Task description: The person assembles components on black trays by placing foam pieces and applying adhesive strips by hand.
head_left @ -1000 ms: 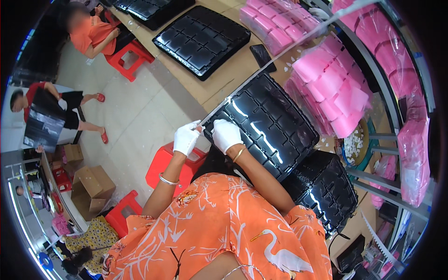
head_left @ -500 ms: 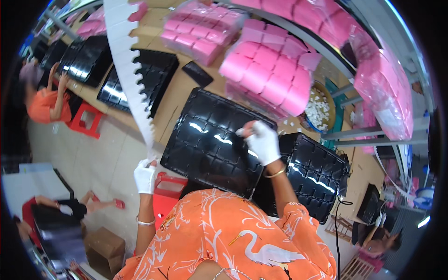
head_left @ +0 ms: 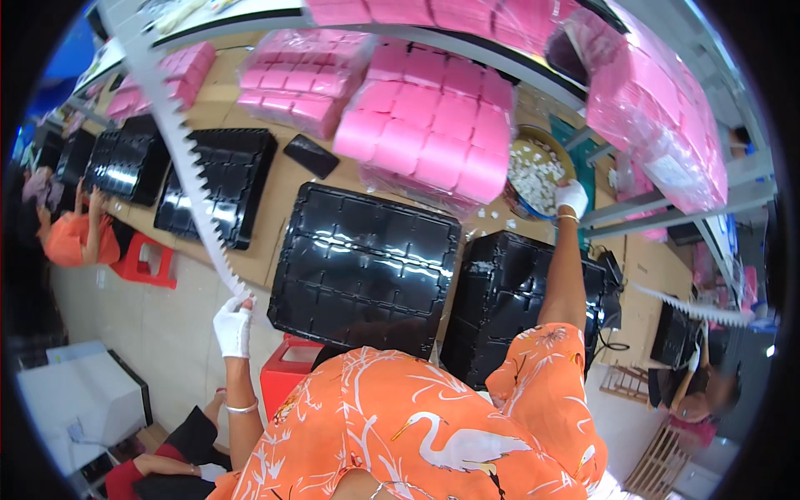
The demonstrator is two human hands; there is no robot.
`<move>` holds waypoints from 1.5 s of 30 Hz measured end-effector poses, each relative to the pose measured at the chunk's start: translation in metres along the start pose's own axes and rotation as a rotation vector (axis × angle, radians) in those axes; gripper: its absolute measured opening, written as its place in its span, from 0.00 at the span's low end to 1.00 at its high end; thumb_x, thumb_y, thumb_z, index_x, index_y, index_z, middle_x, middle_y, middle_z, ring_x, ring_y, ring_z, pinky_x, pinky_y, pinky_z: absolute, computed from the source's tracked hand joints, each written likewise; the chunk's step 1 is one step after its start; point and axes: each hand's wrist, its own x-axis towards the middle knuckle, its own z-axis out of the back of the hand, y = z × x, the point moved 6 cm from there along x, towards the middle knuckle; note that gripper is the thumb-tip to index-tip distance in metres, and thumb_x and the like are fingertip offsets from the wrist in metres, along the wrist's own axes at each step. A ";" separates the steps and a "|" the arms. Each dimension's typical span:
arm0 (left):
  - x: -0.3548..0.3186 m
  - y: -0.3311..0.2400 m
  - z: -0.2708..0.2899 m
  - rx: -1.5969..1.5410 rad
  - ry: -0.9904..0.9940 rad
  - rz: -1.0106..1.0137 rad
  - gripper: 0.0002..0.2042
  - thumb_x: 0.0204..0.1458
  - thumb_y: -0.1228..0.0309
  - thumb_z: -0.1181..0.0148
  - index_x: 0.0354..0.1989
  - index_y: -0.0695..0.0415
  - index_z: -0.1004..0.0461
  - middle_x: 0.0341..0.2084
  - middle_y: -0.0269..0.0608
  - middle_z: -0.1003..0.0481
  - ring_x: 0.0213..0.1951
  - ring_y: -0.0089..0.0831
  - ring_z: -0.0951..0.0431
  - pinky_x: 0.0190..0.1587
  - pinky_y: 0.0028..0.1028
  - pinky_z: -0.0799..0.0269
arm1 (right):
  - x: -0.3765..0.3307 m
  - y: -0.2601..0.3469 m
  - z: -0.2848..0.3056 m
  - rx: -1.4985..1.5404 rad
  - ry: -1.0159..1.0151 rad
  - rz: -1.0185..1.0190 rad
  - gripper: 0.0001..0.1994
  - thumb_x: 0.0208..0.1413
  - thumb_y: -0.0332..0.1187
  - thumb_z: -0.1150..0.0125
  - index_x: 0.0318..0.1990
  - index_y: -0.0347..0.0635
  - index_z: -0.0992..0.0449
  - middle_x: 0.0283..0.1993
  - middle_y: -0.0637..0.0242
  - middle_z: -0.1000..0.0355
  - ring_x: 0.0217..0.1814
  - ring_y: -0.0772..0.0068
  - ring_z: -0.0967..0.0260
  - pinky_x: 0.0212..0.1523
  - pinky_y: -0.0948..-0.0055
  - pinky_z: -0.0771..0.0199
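A: Now, compared with half a second back, the right hand point(head_left: 572, 198) is reaching much farther up the frame; it is resting at the rim of the round bowl point(head_left: 537, 171) of small white pieces, right of centre, no longer over the black moulded tray point(head_left: 364, 268).

B: Grip state of that hand?

A: Cannot tell. The gloved fingers are curling into the bowl, and whether they are closing on any pieces is hidden.

B: And the left hand point(head_left: 232, 325)?

A: It is staying low at left of centre, clenched on the lower end of the long white toothed strip point(head_left: 179, 150), which is running up toward the upper left of the frame.

B: Meaning for the work?

A: Judging from this, the strip is being kept ready while pieces are being fetched.

B: Anything cut off?

A: The strip's top end is leaving the frame. The second black tray point(head_left: 508, 292) is partly covered by the right forearm.
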 end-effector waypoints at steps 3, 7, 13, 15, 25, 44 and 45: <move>0.015 0.002 -0.018 -0.061 0.032 -0.047 0.12 0.55 0.73 0.39 0.45 0.63 0.18 0.32 0.36 0.18 0.32 0.20 0.25 0.36 0.22 0.29 | 0.028 -0.083 -0.013 0.231 -0.191 -0.013 0.07 0.49 0.31 0.38 0.35 0.43 0.18 0.37 0.56 0.20 0.38 0.52 0.23 0.39 0.61 0.27; -0.012 -0.007 -0.017 -0.269 0.044 0.086 0.10 0.55 0.73 0.37 0.43 0.63 0.18 0.32 0.35 0.19 0.30 0.19 0.25 0.33 0.20 0.31 | -0.015 0.004 0.023 0.457 -0.089 0.049 0.14 0.57 0.40 0.42 0.36 0.38 0.18 0.28 0.54 0.22 0.30 0.46 0.27 0.34 0.57 0.29; -0.049 -0.030 -0.039 -0.462 0.214 0.136 0.14 0.58 0.69 0.38 0.47 0.67 0.23 0.33 0.42 0.19 0.29 0.25 0.20 0.30 0.21 0.30 | -0.331 0.230 0.115 1.281 0.997 0.330 0.09 0.59 0.25 0.43 0.45 0.37 0.21 0.40 0.65 0.22 0.39 0.78 0.26 0.42 0.78 0.24; -0.065 -0.044 -0.049 -0.555 0.250 0.192 0.16 0.59 0.68 0.38 0.48 0.68 0.24 0.33 0.44 0.19 0.30 0.29 0.18 0.31 0.22 0.27 | -0.411 0.260 0.106 1.228 1.137 0.443 0.11 0.59 0.29 0.39 0.48 0.40 0.22 0.40 0.68 0.22 0.42 0.78 0.25 0.45 0.78 0.24; -0.113 -0.006 -0.060 -0.477 0.240 0.220 0.14 0.61 0.68 0.47 0.44 0.69 0.22 0.27 0.45 0.20 0.21 0.27 0.20 0.21 0.21 0.28 | -0.509 0.276 0.092 0.995 0.959 0.592 0.05 0.54 0.32 0.37 0.36 0.43 0.21 0.32 0.58 0.23 0.35 0.61 0.23 0.37 0.67 0.24; -0.080 0.088 -0.014 0.105 -0.184 -0.086 0.14 0.62 0.61 0.43 0.39 0.59 0.17 0.15 0.31 0.29 0.19 0.18 0.37 0.22 0.25 0.43 | -0.438 0.127 0.069 0.721 0.757 0.624 0.05 0.47 0.15 0.48 0.24 0.33 0.32 0.21 0.55 0.32 0.25 0.57 0.25 0.29 0.64 0.23; -0.080 0.085 -0.015 0.064 -0.170 -0.030 0.14 0.62 0.61 0.43 0.39 0.60 0.17 0.15 0.31 0.29 0.19 0.18 0.36 0.22 0.25 0.42 | -0.436 0.125 0.066 0.733 0.749 0.570 0.04 0.47 0.16 0.47 0.24 0.33 0.32 0.21 0.56 0.32 0.26 0.56 0.25 0.28 0.63 0.24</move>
